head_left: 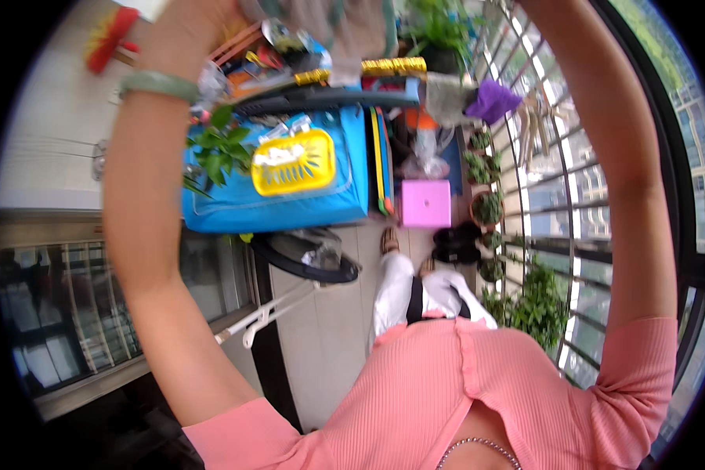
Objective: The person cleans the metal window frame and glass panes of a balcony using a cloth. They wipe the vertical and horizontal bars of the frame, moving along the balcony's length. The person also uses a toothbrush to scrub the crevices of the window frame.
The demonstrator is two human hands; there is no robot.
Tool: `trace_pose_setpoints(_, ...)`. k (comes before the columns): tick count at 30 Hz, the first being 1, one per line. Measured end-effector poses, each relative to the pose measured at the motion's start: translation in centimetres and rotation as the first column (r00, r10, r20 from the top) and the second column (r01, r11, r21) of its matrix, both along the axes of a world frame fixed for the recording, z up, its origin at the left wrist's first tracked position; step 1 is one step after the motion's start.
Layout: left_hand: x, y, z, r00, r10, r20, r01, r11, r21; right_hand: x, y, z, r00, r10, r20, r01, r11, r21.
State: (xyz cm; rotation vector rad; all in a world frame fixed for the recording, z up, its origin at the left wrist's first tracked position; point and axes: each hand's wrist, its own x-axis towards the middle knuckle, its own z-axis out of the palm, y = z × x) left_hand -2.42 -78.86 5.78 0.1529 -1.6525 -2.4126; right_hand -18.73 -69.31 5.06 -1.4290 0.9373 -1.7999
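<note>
Both my arms are raised toward the upper edge of the head view. Part of my left hand [205, 22] shows at the top, above a pale green bangle [160, 84] on the wrist. Its fingers are cut off and blurred. Beside it hangs a greyish, cloth-like thing [360, 27] with a green edge, smeared by motion; whether my hand touches it I cannot make out. My right forearm [572, 47] leaves the picture at the top right, so the right hand is out of sight.
A blue box-like case [290, 215] carries a yellow slotted basket [325, 168] and a leafy plant [221, 149]. Nearby are a pink stool [426, 204], a purple cloth-like item [493, 102] and black shoes [457, 243]. Potted plants [488, 207] line the railing [583, 219] at right.
</note>
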Motion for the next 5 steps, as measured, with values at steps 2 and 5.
trace_pose_setpoints(2, -0.8, -0.1, -0.7, 1.0, 0.017, -0.026, -0.016, 0.999, 0.038, -0.4, 0.8, 0.5, 0.995, -0.089, -0.036, 0.09, 0.995, 0.043)
trace_pose_setpoints(5, 2.5, 0.3, 1.7, 0.92, 0.346, -0.184, -0.376, 0.912, -0.166, 0.8, -3.9, -0.6, 0.972, -0.197, -0.131, 0.193, 0.98, -0.044)
